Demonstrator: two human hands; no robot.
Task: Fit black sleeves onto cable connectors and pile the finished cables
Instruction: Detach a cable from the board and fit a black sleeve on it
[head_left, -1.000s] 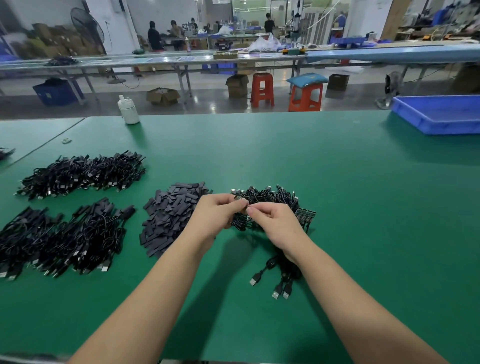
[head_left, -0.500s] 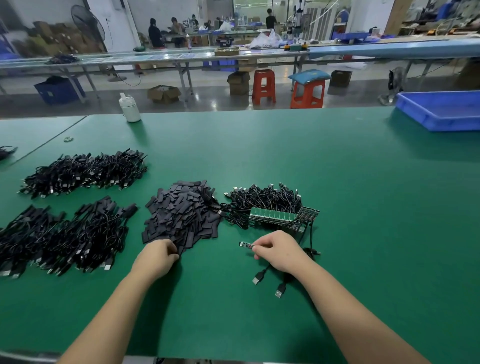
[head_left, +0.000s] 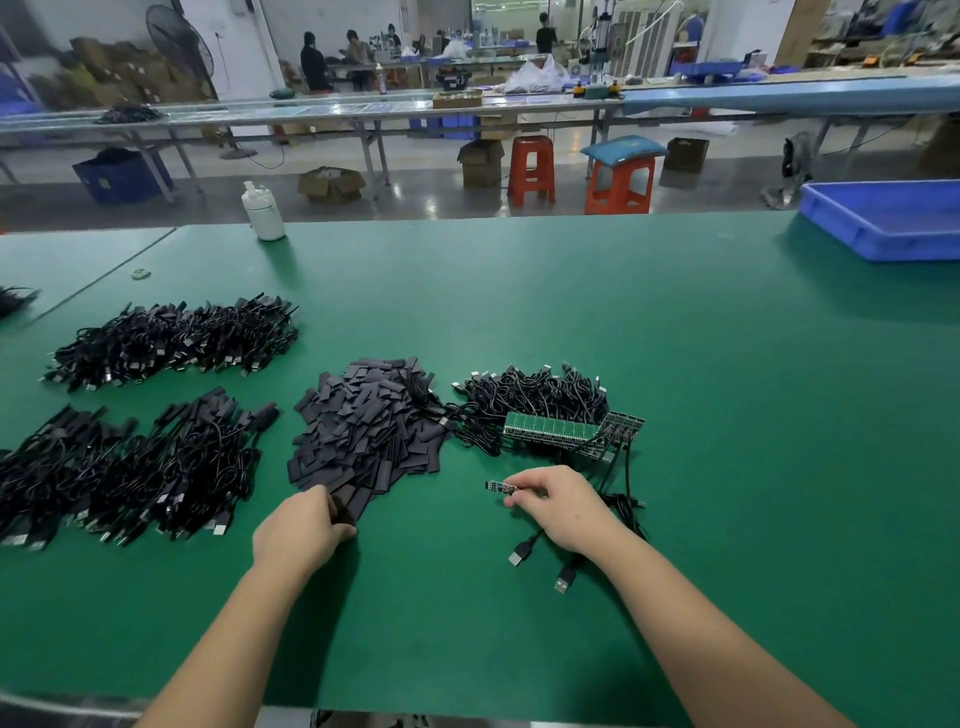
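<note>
Since half a second ago, both hands have barely shifted. Left hand, knuckles up, fingers curled, pinches one sleeve at the near edge of the sleeve heap. Right hand, right of that heap, holds a small connector board in a narrow grip, pointing toward the heap. Three cable piles lie on the desk left of it; one unfinished bundle lies to its right.

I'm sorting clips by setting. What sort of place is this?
Most likely an electronics assembly workshop: long green workbench, heaped black cables, a pile of black sleeves, and more work tables behind.
</note>
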